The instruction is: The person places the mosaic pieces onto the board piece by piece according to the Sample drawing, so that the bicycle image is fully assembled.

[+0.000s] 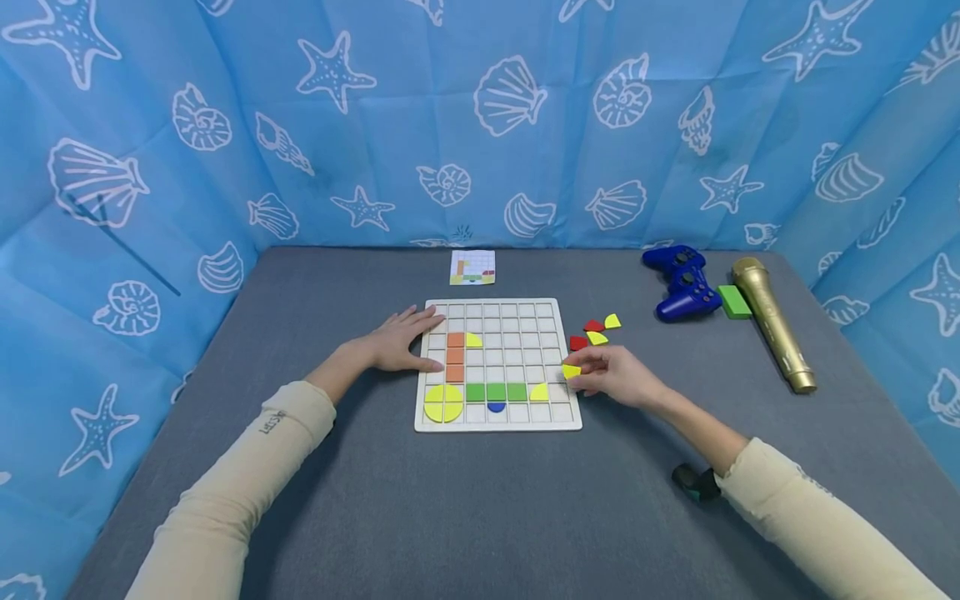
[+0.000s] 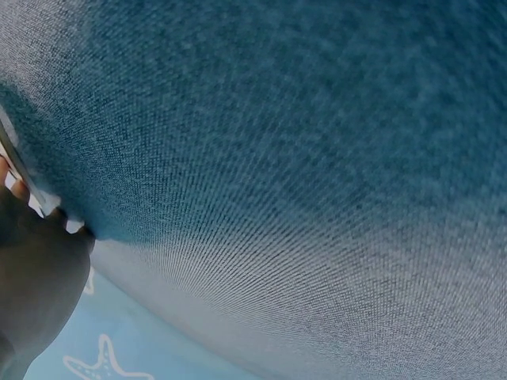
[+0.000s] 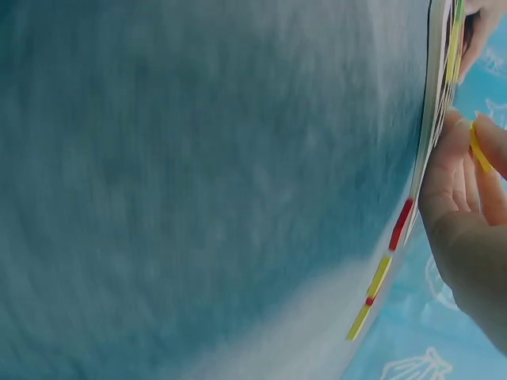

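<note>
A white grid board (image 1: 517, 417) lies on the grey table. My left hand (image 1: 397, 340) rests on its left edge with the fingers spread; the left wrist view catches that hand (image 2: 40, 277) at its border. At the board's right edge my right hand (image 1: 615, 375) pinches a yellow quarter-circle tile (image 1: 572, 371) between thumb and fingers, also seen as a yellow tile (image 3: 478, 149) in the right wrist view. On the board are orange squares (image 1: 455, 354), green squares (image 1: 496, 392), a blue half-circle (image 1: 496, 407), a yellow circle of quarter tiles (image 1: 443, 403) and single yellow quarters (image 1: 539, 392).
Loose red tiles (image 1: 578, 342) and yellow tiles (image 1: 612, 321) lie right of the board. Behind it is a small pattern card (image 1: 472, 267). A blue game controller (image 1: 682, 282), a green block (image 1: 733, 302) and a gold microphone (image 1: 774, 325) lie at the back right, before a blue curtain (image 1: 465, 125).
</note>
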Demonstrator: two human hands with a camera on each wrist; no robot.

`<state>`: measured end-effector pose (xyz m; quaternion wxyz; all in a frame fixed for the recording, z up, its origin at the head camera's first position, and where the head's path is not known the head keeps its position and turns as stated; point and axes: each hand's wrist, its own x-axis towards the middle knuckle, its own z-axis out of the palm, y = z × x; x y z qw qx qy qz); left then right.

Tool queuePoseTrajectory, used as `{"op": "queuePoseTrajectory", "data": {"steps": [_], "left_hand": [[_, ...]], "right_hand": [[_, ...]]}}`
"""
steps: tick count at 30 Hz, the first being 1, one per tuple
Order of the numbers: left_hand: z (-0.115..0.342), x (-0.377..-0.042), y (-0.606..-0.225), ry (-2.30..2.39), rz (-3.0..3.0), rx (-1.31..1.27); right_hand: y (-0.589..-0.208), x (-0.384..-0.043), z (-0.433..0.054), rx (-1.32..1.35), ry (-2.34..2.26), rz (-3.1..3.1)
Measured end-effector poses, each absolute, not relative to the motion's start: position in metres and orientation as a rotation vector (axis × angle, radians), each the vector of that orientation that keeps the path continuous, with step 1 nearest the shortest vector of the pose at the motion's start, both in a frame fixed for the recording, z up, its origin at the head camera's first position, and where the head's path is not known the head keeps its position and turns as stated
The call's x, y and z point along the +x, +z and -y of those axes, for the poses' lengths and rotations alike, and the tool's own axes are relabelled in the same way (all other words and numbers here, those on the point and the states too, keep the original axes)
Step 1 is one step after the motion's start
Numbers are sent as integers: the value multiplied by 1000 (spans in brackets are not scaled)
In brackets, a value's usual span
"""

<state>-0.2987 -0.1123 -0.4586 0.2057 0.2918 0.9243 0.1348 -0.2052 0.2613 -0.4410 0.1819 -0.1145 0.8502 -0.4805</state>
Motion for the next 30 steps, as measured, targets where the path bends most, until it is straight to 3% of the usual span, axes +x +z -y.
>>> {"op": "queuePoseTrajectory", "data": {"steps": [20,30], "left_hand": [[112,-299,-458,367,-2574,808],[112,-298,-458,380,-2570,808]], "right_hand": [[-434,-176,-225,-78,-1433,-2176],[-436,-172,-218,-111,-1385,-2311]]}}
